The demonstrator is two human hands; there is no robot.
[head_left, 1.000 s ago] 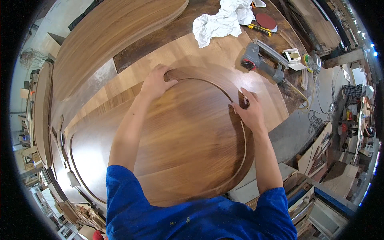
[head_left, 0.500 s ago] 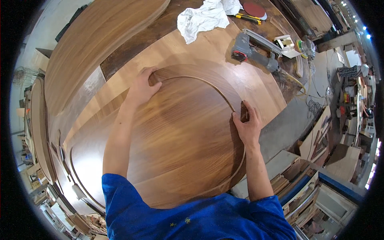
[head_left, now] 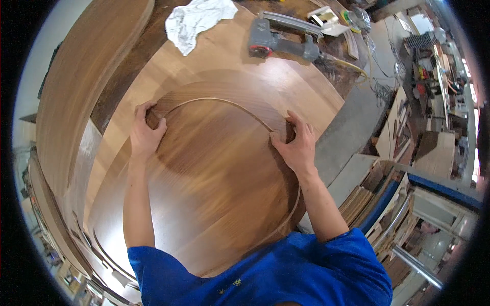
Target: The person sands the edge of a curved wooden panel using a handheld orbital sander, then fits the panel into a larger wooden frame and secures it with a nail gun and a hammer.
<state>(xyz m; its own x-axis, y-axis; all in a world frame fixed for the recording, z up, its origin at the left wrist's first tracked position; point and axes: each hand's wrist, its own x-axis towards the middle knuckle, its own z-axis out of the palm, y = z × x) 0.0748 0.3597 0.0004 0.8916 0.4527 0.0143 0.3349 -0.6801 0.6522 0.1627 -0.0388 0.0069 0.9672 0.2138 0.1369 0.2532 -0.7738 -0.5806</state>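
Note:
A curved wooden strip (head_left: 224, 93) with a pale inner edge arcs across the far part of a large round brown wooden panel (head_left: 219, 178). My left hand (head_left: 145, 133) grips the strip near its left end, thumb on the inner side and fingers curled around the outer side. At the right end, my right hand (head_left: 297, 147) grips it in the same manner, thumb inward. Both forearms reach over the panel. My hands hide the strip's ends. Under the panel lies a lighter wooden board (head_left: 214, 64), its edge reaching past the far side.
Beyond the strip lie a grey nail gun (head_left: 286, 43) with a hose and a crumpled white cloth (head_left: 196, 23). A small open box (head_left: 326, 20) is farther right. Another large curved wooden panel (head_left: 87, 86) stands at left. Stacked offcuts (head_left: 360, 201) fill a rack at right.
The view has shifted, so the nail gun and cloth appear farther left and higher. Both hands keep their grip on the strip and now appear farther left, the left one also lower.

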